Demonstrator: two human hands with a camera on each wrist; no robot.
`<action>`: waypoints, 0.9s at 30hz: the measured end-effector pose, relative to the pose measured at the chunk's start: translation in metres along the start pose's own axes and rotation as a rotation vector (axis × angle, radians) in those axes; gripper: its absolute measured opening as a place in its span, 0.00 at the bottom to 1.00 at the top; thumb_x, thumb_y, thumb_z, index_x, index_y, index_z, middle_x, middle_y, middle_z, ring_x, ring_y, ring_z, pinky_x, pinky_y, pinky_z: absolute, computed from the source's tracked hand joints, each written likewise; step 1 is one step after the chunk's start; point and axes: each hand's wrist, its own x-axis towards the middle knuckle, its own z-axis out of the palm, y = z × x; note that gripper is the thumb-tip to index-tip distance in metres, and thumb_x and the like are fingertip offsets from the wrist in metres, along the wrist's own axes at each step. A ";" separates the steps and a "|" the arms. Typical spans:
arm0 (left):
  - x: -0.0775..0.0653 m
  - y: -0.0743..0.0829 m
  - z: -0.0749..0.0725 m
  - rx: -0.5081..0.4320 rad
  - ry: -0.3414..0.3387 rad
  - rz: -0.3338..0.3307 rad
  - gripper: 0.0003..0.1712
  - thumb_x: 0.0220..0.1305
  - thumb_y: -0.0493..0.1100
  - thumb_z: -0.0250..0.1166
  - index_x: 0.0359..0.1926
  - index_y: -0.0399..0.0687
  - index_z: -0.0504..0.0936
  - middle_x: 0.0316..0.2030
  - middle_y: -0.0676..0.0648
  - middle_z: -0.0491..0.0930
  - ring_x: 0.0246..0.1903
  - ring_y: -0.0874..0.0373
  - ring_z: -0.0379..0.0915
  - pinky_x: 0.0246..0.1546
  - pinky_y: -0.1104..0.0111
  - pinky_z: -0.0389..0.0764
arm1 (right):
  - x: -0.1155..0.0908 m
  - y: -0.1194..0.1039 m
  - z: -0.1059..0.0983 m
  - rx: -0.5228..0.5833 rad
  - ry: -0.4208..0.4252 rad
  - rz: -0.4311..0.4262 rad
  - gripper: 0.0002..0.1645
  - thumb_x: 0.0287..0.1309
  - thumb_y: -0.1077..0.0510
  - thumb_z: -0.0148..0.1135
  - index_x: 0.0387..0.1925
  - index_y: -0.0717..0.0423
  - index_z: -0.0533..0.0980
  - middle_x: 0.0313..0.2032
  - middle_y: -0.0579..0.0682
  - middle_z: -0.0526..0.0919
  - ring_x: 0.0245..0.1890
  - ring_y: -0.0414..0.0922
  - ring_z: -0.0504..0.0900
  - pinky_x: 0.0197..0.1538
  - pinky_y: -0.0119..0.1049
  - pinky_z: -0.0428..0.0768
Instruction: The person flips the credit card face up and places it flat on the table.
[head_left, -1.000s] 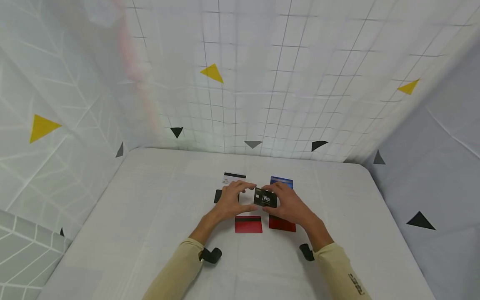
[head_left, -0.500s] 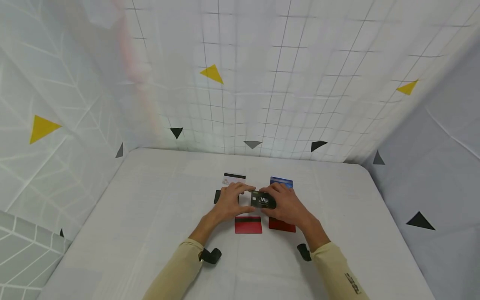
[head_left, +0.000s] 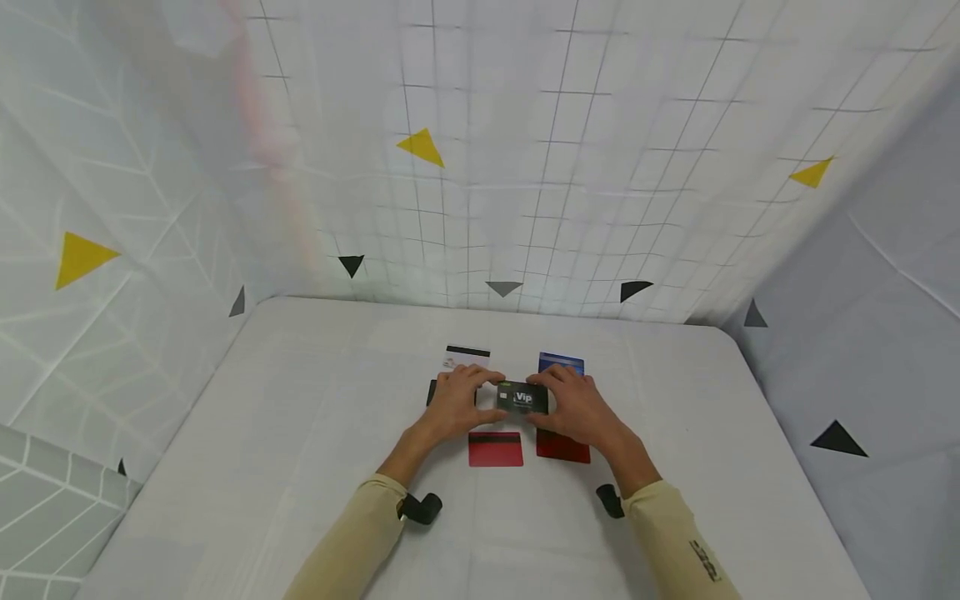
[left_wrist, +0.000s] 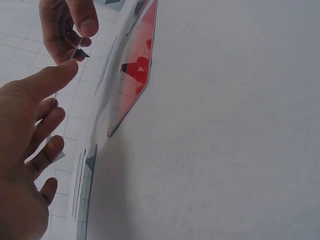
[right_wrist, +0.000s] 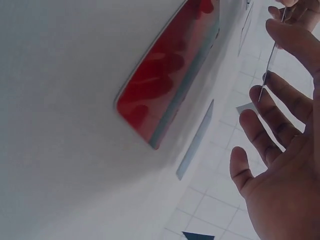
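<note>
Between my two hands is a black card (head_left: 522, 398) with "Vip" lettering and a chip, its face toward the head camera. My left hand (head_left: 456, 406) pinches its left end between thumb and fingers. At the other end, the thumb and fingers of my right hand (head_left: 573, 408) grip its upper and lower edges. The right wrist view shows the card edge-on as a thin line, off the table. Below the hands lie a bright red card (head_left: 495, 450) with a dark stripe and a darker red card (head_left: 562, 447), partly covered by the right hand.
Behind the left hand lie a white card (head_left: 467, 355) with a black stripe and a mostly hidden dark card (head_left: 432, 392). A blue card (head_left: 561, 362) lies behind the right hand. The white table (head_left: 322, 400) meets a gridded sheet wall (head_left: 495, 208) at its back edge.
The black card has shifted slightly left, into the left hand's fingers. My right fingers briefly covered more of its right end, then drew back toward its edge. The cards on the table stay put.
</note>
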 end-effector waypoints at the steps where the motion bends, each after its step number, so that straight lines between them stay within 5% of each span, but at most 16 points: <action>1: 0.000 0.000 0.000 0.011 -0.005 -0.007 0.35 0.56 0.61 0.74 0.64 0.61 0.78 0.55 0.54 0.78 0.56 0.55 0.70 0.57 0.49 0.63 | 0.001 0.001 0.001 0.012 -0.003 0.005 0.37 0.50 0.40 0.76 0.62 0.43 0.76 0.54 0.49 0.76 0.57 0.50 0.73 0.56 0.59 0.71; 27: 0.009 -0.007 0.003 0.159 -0.099 -0.103 0.34 0.58 0.62 0.73 0.65 0.63 0.77 0.58 0.54 0.77 0.60 0.54 0.68 0.59 0.50 0.63 | 0.009 0.018 0.015 0.145 -0.068 0.080 0.35 0.52 0.41 0.74 0.61 0.47 0.77 0.53 0.50 0.76 0.56 0.51 0.73 0.61 0.60 0.69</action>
